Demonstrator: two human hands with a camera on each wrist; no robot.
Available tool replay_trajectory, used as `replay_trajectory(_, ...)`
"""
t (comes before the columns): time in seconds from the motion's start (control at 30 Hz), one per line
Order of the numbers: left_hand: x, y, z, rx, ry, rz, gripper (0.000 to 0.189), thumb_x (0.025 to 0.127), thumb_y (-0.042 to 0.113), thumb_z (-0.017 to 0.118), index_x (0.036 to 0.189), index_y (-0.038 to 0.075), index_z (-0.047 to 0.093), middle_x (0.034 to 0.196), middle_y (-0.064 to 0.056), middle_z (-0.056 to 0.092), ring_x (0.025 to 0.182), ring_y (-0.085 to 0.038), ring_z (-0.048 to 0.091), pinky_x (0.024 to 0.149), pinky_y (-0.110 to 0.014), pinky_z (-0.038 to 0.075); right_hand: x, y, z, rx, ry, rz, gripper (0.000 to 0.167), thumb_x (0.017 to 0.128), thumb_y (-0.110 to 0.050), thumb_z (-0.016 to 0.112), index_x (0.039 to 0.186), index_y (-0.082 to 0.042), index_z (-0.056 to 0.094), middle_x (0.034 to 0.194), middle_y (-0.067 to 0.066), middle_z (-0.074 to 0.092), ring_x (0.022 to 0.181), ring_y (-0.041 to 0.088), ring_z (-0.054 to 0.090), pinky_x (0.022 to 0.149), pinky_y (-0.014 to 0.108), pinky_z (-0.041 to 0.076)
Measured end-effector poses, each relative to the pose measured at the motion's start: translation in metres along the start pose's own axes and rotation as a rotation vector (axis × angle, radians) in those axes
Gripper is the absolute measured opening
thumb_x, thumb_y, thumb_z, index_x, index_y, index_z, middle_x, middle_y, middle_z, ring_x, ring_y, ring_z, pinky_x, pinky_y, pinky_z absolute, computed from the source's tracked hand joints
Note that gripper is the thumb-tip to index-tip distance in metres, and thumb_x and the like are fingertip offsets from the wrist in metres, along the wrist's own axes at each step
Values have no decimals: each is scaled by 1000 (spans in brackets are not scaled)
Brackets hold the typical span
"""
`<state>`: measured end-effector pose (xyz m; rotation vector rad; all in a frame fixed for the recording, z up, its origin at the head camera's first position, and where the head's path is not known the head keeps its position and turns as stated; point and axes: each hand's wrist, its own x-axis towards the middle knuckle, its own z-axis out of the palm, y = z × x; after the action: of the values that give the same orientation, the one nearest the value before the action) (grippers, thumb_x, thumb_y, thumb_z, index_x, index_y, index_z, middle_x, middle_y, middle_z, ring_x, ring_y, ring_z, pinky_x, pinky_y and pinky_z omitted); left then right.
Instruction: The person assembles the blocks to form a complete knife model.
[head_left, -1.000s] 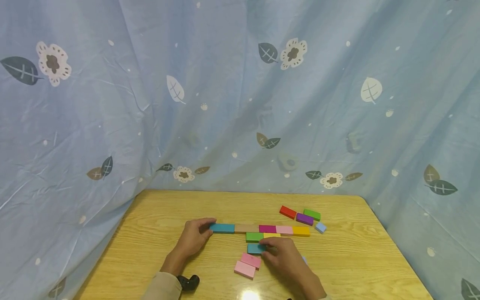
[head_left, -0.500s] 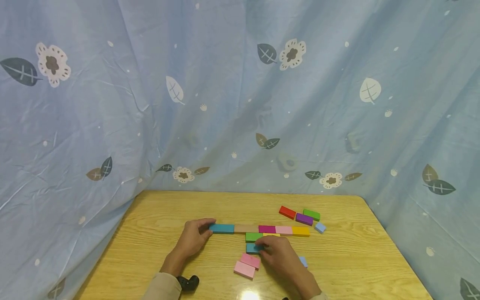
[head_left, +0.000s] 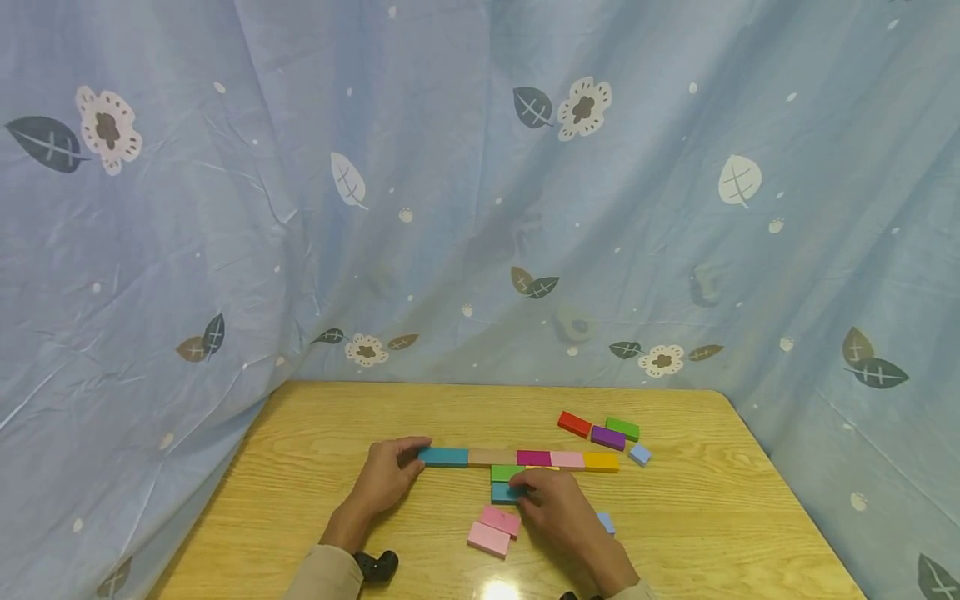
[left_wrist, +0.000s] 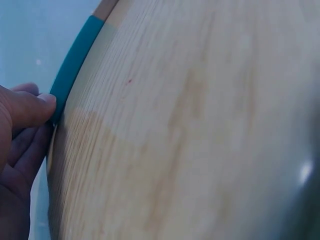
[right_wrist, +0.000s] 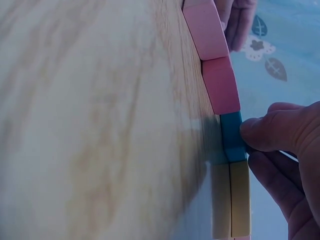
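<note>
My left hand (head_left: pixel 386 477) pinches the left end of a long blue block (head_left: pixel 444 457), with the thumb (left_wrist: pixel 37 107) on its near side. That block starts a straight row with tan (head_left: pixel 492 457), magenta (head_left: pixel 534 458), light pink (head_left: pixel 567 460) and orange-yellow (head_left: pixel 602 462) blocks. Below the row, a green block (head_left: pixel 507 473) lies beside a yellow one mostly covered by my right hand (head_left: pixel 558 508). That hand pinches the right end of a shorter blue block (head_left: pixel 504 493), which lies flush along the green block's near side. Its thumb (right_wrist: pixel 260 134) shows on the blue block in the right wrist view.
Two pink blocks (head_left: pixel 488 540) lie overlapping nearer me. Red (head_left: pixel 574 424), purple (head_left: pixel 608 437) and green (head_left: pixel 622 429) blocks sit at the back right beside a small light-blue one (head_left: pixel 640 454). Another light-blue block (head_left: pixel 606 523) shows behind the right forearm. A patterned curtain (head_left: pixel 465 250) surrounds the wooden table (head_left: pixel 337 408).
My right hand has slid the shorter blue block slightly left and away from me, bringing it up against the green block. The left hand has stayed in place on the long blue block.
</note>
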<state>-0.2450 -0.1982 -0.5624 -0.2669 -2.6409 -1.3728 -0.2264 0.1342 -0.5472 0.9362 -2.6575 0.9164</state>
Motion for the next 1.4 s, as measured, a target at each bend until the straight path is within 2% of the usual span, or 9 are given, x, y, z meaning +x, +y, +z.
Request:
replay_trajectory(0.37, 1, -2, 0, -12, -4, 17, 39, 97, -6, 78, 134, 8, 78, 135, -12, 78, 130, -36, 73, 108, -49, 62, 2, 0, 0, 9, -16, 39, 21, 93, -2, 84, 111, -13, 83, 113, -2, 83, 105, 10, 76, 96, 38, 68)
replay_trajectory(0.6, 1, -3, 0, -1, -2, 26, 39, 97, -5, 78, 134, 8, 78, 135, -11, 78, 131, -36, 72, 109, -51, 61, 2, -2, -1, 2, -8, 35, 22, 93, -1, 84, 112, -13, 82, 114, -3, 83, 105, 11, 76, 97, 39, 68)
replay_trajectory(0.7, 1, -2, 0, -1, -6, 26, 40, 97, -5, 78, 135, 9, 78, 135, -11, 78, 131, -36, 72, 108, -51, 62, 0, -2, -1, 26, 41, 18, 25, 90, 0, 85, 112, -11, 83, 112, -2, 83, 103, 13, 77, 95, 39, 68)
replay_trajectory(0.87, -1, -2, 0, 21, -9, 33, 40, 97, -4, 78, 135, 8, 78, 135, -11, 78, 130, -36, 72, 108, -52, 62, -8, -4, -2, 127, 193, 6, 29, 84, 3, 89, 111, -6, 84, 107, 2, 85, 95, 19, 80, 89, 37, 69)
replay_trajectory(0.97, -1, -1, 0, 31, -8, 35, 40, 97, -4, 78, 135, 8, 78, 134, -11, 78, 130, -36, 72, 108, -53, 62, -16, -10, -3, 265, 232, 111, 27, 85, 0, 90, 111, -8, 84, 106, 3, 85, 95, 21, 81, 89, 33, 69)
replay_trajectory(1.1, -1, -1, 0, 28, 1, 24, 40, 96, -4, 79, 134, 9, 79, 134, -10, 78, 132, -36, 71, 111, -54, 60, -29, -21, -5, 475, 219, 321, 25, 89, -5, 90, 112, -9, 84, 110, 6, 84, 101, 22, 81, 95, 26, 67)
replay_trajectory(1.17, -2, -2, 0, 33, 1, 28, 40, 96, -4, 79, 134, 9, 79, 134, -10, 78, 132, -37, 71, 111, -55, 60, -34, -24, -5, 549, 207, 391, 25, 89, -6, 90, 113, -8, 83, 114, 9, 84, 105, 23, 81, 95, 24, 66)
replay_trajectory(1.27, -1, -2, -1, 33, -3, 29, 40, 97, -4, 79, 135, 9, 79, 134, -10, 78, 132, -36, 71, 111, -55, 60, -39, -26, -3, 596, 189, 445, 26, 90, -8, 90, 115, -7, 83, 118, 10, 83, 108, 24, 80, 95, 22, 65)
replay_trajectory(1.4, -1, -3, 0, 33, -1, 45, 40, 97, -4, 79, 135, 8, 78, 134, -10, 78, 131, -37, 72, 109, -55, 61, -43, -26, -1, 625, 153, 452, 28, 91, -11, 90, 117, -6, 82, 119, 11, 82, 110, 24, 80, 97, 24, 65)
